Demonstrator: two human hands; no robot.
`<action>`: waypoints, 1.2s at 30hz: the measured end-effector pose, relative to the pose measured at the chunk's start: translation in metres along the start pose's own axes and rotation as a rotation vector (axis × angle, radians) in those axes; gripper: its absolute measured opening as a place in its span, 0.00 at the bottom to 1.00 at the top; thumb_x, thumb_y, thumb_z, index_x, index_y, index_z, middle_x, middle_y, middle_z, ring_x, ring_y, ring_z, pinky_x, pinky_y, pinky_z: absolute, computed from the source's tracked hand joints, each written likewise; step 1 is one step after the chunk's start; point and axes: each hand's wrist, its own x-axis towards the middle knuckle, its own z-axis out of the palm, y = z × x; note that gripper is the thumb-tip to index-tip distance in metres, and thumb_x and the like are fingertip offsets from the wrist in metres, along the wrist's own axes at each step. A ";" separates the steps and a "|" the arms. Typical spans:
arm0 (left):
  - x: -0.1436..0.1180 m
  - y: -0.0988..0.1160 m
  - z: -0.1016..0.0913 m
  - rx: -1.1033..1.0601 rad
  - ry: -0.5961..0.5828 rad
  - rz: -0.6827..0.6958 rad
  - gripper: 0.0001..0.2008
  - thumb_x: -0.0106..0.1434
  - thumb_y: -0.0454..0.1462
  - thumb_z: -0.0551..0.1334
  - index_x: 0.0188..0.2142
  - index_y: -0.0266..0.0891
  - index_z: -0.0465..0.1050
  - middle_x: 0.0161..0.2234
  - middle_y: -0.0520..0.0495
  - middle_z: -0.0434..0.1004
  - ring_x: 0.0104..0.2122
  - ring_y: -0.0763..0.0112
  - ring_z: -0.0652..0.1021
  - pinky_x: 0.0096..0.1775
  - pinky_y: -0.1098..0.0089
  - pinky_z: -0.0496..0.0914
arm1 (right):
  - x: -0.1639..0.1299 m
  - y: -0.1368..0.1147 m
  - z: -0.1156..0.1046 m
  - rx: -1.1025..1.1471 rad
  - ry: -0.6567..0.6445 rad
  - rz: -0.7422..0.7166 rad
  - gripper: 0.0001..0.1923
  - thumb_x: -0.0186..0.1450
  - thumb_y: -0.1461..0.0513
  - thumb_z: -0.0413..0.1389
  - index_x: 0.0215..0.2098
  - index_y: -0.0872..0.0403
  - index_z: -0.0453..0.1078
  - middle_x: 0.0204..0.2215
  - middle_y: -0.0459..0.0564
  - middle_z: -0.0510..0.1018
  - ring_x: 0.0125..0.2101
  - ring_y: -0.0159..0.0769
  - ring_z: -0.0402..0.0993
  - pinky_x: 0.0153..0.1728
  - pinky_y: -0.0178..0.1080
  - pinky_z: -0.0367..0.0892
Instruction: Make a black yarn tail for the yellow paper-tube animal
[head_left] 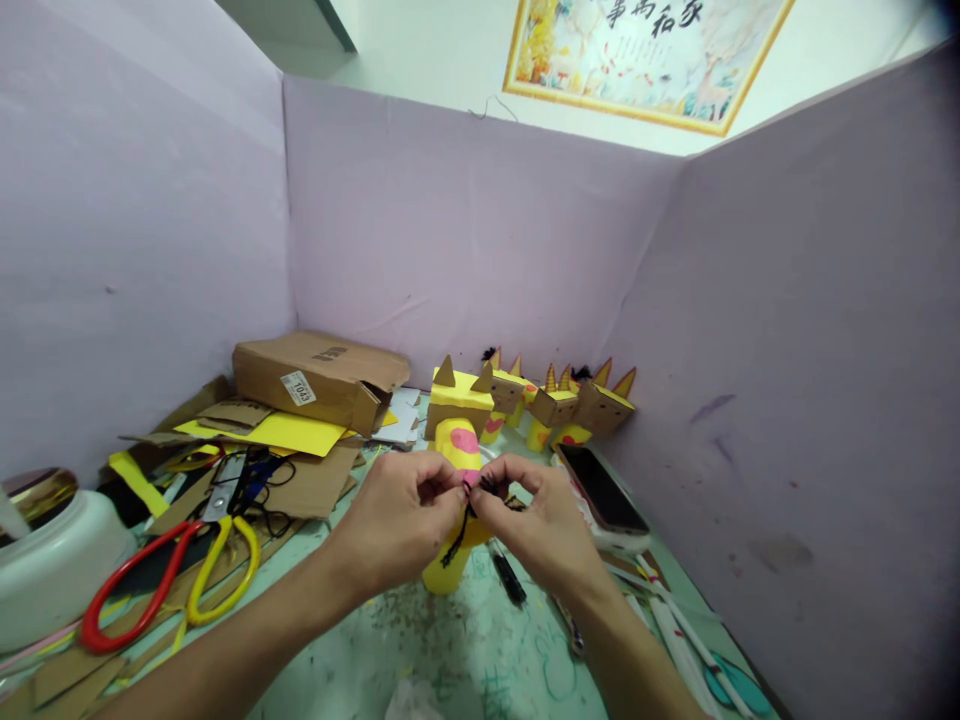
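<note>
My left hand (405, 515) and my right hand (538, 515) meet in front of a yellow paper animal figure (453, 440). Thumb and forefinger of each are pinched on black yarn (454, 550), whose frayed end dangles below the fingertips. The figure has a yellow tube body with pink spots and a boxy head with two pointed cardboard ears. My fingers hide part of its body and most of the yarn. Just below my right hand lies a black marker (508, 575).
Several similar horned figures (555, 405) stand along the back wall. At left are a cardboard box (322, 378), yellow paper (300, 433), red-and-yellow-handled scissors (217, 505) and a white jar (64, 565). A phone (602, 487) lies at right. Lilac panels (480, 220) enclose the table.
</note>
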 end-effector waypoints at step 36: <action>-0.001 0.000 -0.001 0.025 0.078 0.053 0.07 0.53 0.33 0.57 0.21 0.37 0.71 0.22 0.51 0.74 0.25 0.72 0.71 0.29 0.73 0.64 | 0.001 -0.003 0.003 0.079 -0.068 0.048 0.05 0.50 0.63 0.53 0.21 0.55 0.70 0.19 0.43 0.69 0.22 0.30 0.63 0.25 0.33 0.59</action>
